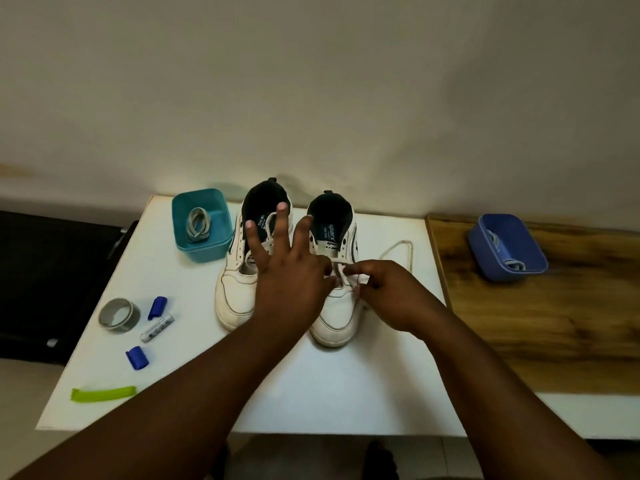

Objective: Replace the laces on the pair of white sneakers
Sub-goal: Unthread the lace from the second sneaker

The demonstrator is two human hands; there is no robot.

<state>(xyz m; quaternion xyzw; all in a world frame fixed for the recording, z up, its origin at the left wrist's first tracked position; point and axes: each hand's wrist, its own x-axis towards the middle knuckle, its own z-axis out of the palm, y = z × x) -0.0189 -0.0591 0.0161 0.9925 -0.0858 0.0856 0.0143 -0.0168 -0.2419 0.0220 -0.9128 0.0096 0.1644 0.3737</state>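
Left hand point(287, 271) splayed, right hand point(388, 292) pinching.

Two sneakers point(239, 271) point(337, 289), two tubs point(202, 225) point(507, 247), two blue caps point(157, 307) point(137, 357)

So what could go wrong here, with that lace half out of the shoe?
The loose lace loops toward the table's right edge; a tug might drag it off. The left hand reaches across the other sneaker and could nudge it toward the teal tub. The right hand pinches close to the eyelets of the right sneaker, so the lace may snag.
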